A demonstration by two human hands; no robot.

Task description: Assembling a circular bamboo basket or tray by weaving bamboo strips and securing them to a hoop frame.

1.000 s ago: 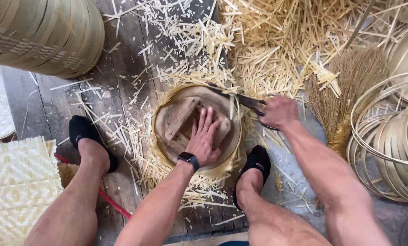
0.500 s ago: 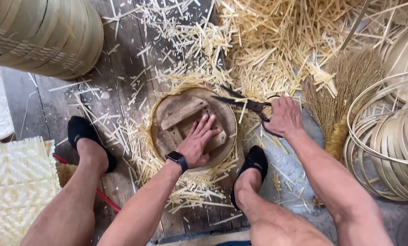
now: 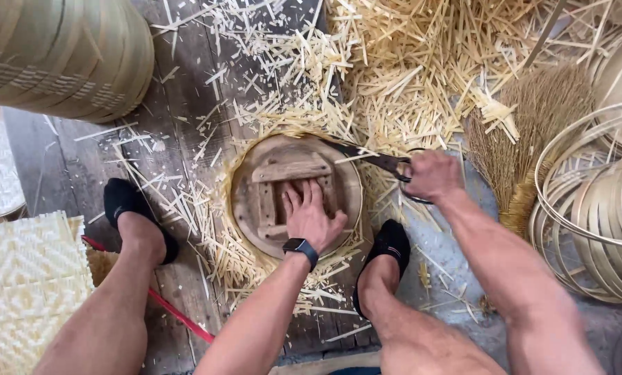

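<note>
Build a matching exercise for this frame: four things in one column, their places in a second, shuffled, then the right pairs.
Things:
1. left hand
2. right hand
3. broom
4. woven mat

Places:
A. bottom left corner of the view
B. flat on the round wooden form
C. gripping the shears at the form's right edge
D. lying beside the stacked bamboo hoops

Pairs: 1-B, 2-C, 3-D, 4-A

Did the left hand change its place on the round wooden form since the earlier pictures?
Yes. The left hand has slid from the upper right part of the round wooden form down toward its lower edge, nearer the person.
</note>
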